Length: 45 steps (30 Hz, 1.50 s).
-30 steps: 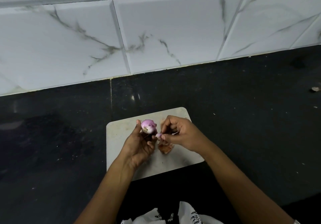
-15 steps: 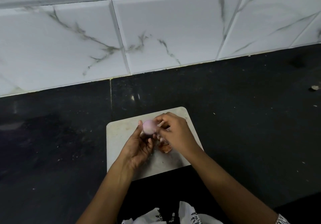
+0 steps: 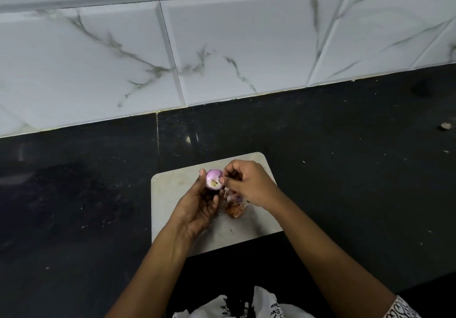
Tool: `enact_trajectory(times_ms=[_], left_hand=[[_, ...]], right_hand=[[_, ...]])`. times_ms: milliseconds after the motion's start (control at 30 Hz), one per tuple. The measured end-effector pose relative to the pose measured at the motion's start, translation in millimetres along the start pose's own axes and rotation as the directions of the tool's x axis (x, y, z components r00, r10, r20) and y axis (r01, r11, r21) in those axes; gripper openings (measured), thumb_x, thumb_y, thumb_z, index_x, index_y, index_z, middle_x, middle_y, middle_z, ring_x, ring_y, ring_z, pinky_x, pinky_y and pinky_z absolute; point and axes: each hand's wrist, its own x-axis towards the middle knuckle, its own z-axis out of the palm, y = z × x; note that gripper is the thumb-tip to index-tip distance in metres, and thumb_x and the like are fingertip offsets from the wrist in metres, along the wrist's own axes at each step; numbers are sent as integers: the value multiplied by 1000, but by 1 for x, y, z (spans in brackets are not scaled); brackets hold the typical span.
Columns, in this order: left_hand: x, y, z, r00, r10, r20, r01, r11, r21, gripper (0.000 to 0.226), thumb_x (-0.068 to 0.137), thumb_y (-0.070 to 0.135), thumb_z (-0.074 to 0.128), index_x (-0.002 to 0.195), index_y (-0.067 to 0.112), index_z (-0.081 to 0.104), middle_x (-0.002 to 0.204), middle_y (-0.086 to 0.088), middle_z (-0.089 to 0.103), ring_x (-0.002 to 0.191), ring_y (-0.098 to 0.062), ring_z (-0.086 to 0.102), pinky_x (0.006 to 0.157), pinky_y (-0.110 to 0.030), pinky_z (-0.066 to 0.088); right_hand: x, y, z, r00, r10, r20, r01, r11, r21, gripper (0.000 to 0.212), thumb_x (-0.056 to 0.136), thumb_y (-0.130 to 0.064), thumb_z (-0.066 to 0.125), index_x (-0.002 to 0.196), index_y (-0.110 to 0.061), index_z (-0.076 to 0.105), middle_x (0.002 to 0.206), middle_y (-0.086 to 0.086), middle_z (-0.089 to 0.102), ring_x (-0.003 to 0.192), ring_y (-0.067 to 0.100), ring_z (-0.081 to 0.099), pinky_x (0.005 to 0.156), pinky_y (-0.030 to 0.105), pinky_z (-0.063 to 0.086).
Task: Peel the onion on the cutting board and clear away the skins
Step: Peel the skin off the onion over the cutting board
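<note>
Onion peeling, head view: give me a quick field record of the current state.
onion: small, purple, held above the cutting board
left hand: grip shut on the onion
right hand: fingertips pinching at the onion's side
skins: loose pile on the board under the right hand, not yet cleared
counter: dark, small scrap far right

I see the left hand (image 3: 197, 206) holding the small purple onion (image 3: 213, 180) above the far half of the pale cutting board (image 3: 170, 189), its cut end facing the camera. The right hand (image 3: 249, 182) pinches at the onion's right side with thumb and fingertips. A pile of brown and purple skins (image 3: 234, 206) lies on the board near its centre, just below the right hand; the board sits at the black counter's (image 3: 74, 206) near edge.
</note>
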Motion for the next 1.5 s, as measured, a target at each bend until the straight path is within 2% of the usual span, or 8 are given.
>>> enact_trajectory(times_ms=[133, 400, 600, 800, 1100, 1233, 1333, 1500], left_hand=[[3, 0, 0, 1000, -18, -9, 18, 999, -35, 50, 87, 45, 58, 106, -1, 64, 83, -14, 65, 45, -11, 62, 43, -15, 52], [4, -6, 0, 995, -94, -13, 93, 994, -50, 51, 86, 48, 57, 101, 0, 66, 68, -11, 69, 47, -12, 63, 45, -16, 53], [1, -2, -1, 997, -71, -6, 71, 996, -58, 47, 82, 43, 63, 98, -1, 68, 75, -14, 72, 50, -13, 65, 46, -18, 54], [-1, 0, 1, 996, -84, -35, 82, 995, -55, 48, 79, 43, 68, 98, 0, 67, 74, -14, 72, 56, -18, 70, 45, -20, 53], [6, 2, -7, 993, -88, -75, 73, 980, -185, 46, 78, 41, 70, 89, -3, 66, 67, -14, 69, 46, -14, 64, 45, -16, 53], [2, 11, -8, 995, -96, -39, 87, 977, -195, 47, 80, 39, 68, 76, -8, 70, 67, -16, 71, 44, -13, 64, 38, -16, 50], [-2, 13, -9, 994, -104, -24, 98, 977, -188, 48, 79, 39, 69, 75, -9, 71, 68, -16, 71, 45, -14, 65, 37, -17, 50], [-2, 10, -7, 990, -137, 12, 137, 975, -175, 46, 82, 38, 65, 96, -6, 65, 72, -18, 71, 48, -18, 66, 38, -19, 51]], right_hand=[[-11, 7, 8, 988, -153, -32, 153, 988, -18, 9, 82, -18, 67, 81, -23, 60, 74, -9, 63, 70, 13, 64, 71, 39, 56], [-16, 10, 7, 924, -349, -155, 333, 935, -117, 11, 75, -9, 69, 79, -12, 59, 83, -7, 53, 73, 1, 55, 66, 17, 46], [-17, 9, 10, 923, -356, -149, 320, 922, -219, 52, 74, -21, 77, 122, -22, 54, 114, -3, 61, 93, 7, 60, 79, 22, 53], [-13, 9, 20, 794, -563, -231, 419, 781, -463, 17, 86, -17, 56, 94, -12, 69, 79, 7, 62, 68, 21, 61, 57, 36, 54], [-16, 11, 30, 859, -474, -195, 412, 865, -286, 13, 90, -18, 52, 94, -12, 63, 92, 3, 62, 83, 18, 60, 74, 31, 49], [-21, 23, 21, 884, -314, -347, 293, 949, -115, 8, 86, -8, 61, 92, -11, 66, 91, -2, 64, 85, 7, 60, 75, 21, 50], [-22, 26, 11, 877, -307, -369, 251, 949, -192, 15, 86, -7, 62, 98, -13, 69, 96, -1, 68, 88, 8, 63, 79, 21, 52], [-17, 26, 6, 978, -191, -87, 114, 831, -544, 25, 90, -15, 56, 110, -23, 68, 114, -2, 67, 103, 16, 60, 86, 24, 43]])
